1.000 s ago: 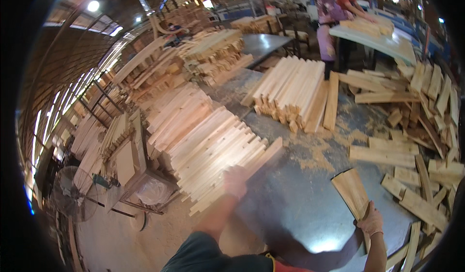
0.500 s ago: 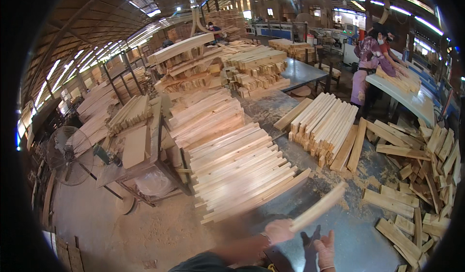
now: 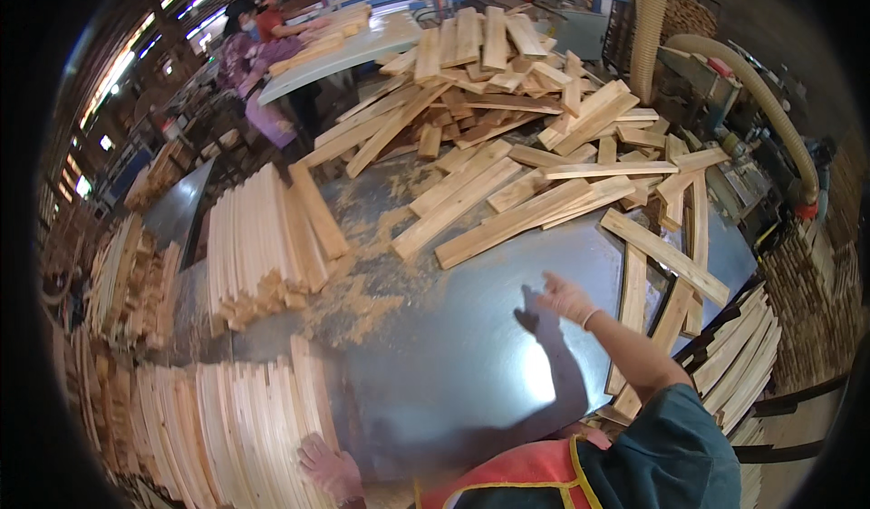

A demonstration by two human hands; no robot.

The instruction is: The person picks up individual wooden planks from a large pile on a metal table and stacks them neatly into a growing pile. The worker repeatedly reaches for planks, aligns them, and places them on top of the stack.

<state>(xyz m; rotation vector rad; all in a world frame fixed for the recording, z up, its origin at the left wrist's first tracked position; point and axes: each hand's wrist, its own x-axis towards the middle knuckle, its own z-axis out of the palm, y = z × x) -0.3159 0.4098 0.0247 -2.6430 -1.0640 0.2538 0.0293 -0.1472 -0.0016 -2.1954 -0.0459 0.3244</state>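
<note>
My left hand [image 3: 328, 465] lies with its fingers apart on the near edge of a row of light wooden strips [image 3: 227, 418] set side by side at the lower left. My right hand [image 3: 565, 300] reaches out above the bare metal tabletop [image 3: 435, 346], holding nothing, its fingers stretched forward and casting a shadow. Beyond that hand, a pale wooden board [image 3: 512, 223] lies at the near side of a loose heap of boards [image 3: 471, 101]. Another board [image 3: 666, 257] slants across others to the right of the hand.
A neat stack of strips [image 3: 263, 237] stands at the left, with sawdust [image 3: 362, 300] beside it. Two people handle wood at a pale table [image 3: 362, 51] farther back. At the right are a ribbed hose [image 3: 779, 119] and more stacked boards [image 3: 748, 355].
The view has swung right, toward the heap. My left hand has let go of the board it carried and now rests on the row. My right hand has reached forward over the tabletop.
</note>
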